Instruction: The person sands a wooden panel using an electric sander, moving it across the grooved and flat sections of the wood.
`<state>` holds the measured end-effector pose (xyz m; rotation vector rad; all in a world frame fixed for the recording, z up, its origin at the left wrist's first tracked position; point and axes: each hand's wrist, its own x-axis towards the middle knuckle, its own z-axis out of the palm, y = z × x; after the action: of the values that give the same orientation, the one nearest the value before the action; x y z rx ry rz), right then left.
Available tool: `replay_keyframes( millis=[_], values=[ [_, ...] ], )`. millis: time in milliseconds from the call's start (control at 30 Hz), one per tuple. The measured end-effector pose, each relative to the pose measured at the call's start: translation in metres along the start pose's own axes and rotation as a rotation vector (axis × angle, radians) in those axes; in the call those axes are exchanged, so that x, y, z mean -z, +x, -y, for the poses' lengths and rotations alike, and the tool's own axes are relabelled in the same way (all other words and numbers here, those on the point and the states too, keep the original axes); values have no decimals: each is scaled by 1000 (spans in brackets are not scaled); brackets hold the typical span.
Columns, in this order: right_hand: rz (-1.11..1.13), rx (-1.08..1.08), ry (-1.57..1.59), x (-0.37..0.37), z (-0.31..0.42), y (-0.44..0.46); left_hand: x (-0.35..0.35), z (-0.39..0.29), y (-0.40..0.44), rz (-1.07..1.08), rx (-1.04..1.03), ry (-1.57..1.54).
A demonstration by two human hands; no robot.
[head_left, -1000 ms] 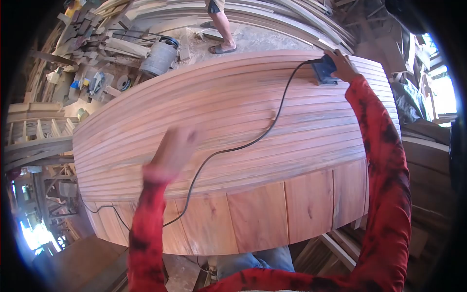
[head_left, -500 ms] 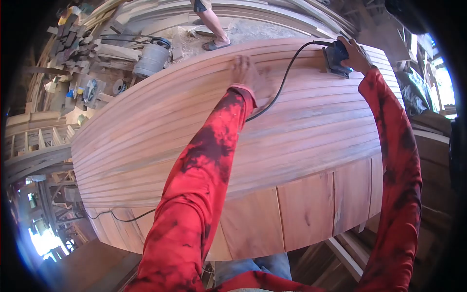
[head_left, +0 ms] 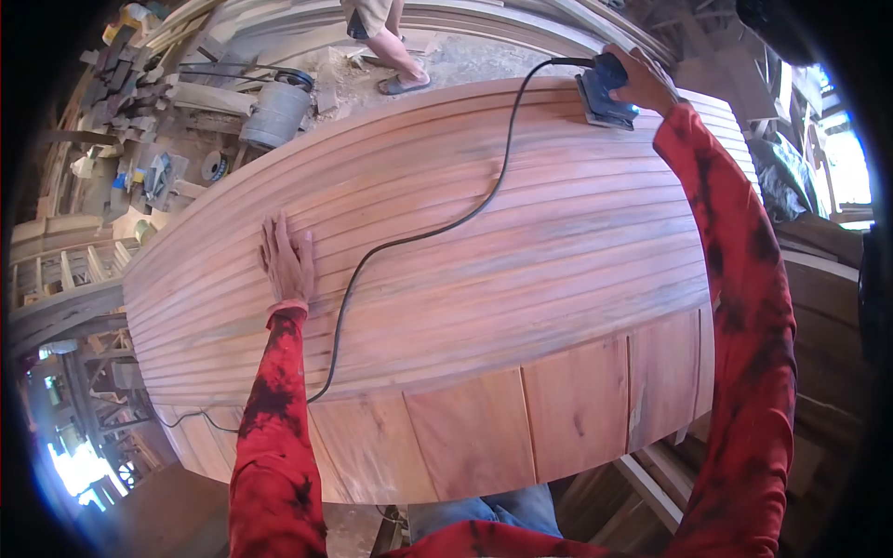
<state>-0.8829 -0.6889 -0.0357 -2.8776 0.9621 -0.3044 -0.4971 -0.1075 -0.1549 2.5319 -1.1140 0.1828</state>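
Note:
A large curved wooden panel (head_left: 465, 270) with long parallel strips and wide boards along its near edge fills the middle of the view. My left hand (head_left: 287, 260) lies flat on the strips at the left, its fingers spread and nothing held. At the far right part of the panel, my right hand (head_left: 642, 78) is wrapped round a dark blue power sander (head_left: 605, 93), whose base rests on the wood. From the sander a black cord (head_left: 419, 235) curves across the panel, passing just right of my left hand and down to the near edge.
Beyond the panel a person's leg (head_left: 395, 54) in a sandal stands on the dusty floor. A metal motor or drum (head_left: 277, 113) and wood offcuts lie at the upper left. Long planks (head_left: 521, 23) are stacked at the back.
My left hand swept across the panel to the far strips, then came back to the left and settled flat. The sander in my right hand shifted right, then back left. The cord moved too.

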Motion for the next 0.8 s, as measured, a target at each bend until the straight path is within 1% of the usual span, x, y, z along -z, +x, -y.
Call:
replay_keyframes(
  millis=[133,267,367,400,433,500,533,600,633,700,767,800],
  values=[
    [-13,36,-1,-20,18,23,2,-1,-2,-32,7,-16],
    [-33,37,-25,-32,57,39,6,-5,-2,-50,3,-28],
    [-40,86,-20,-37,103,51,8,0,-1,-61,6,-25],
    [24,62,-16,-37,120,56,9,0,0,-59,10,-28],
    [25,63,-20,-39,139,61,9,0,0,-56,12,-32],
    [-43,172,-61,-46,175,68,9,-1,0,-64,5,-37],
    [-40,173,-63,-46,195,73,8,2,-1,-68,-2,-34],
    [68,129,-8,-41,243,75,5,10,-2,-61,-3,-42],
    [78,133,-3,-43,266,76,4,15,-1,-62,-9,-51],
    [49,229,-27,-51,298,83,4,23,-3,-62,2,-69],
    [65,281,0,-51,330,84,3,33,1,-4,84,-312],
    [49,272,-1,-51,347,81,1,59,9,52,-75,-561]
  ],
)
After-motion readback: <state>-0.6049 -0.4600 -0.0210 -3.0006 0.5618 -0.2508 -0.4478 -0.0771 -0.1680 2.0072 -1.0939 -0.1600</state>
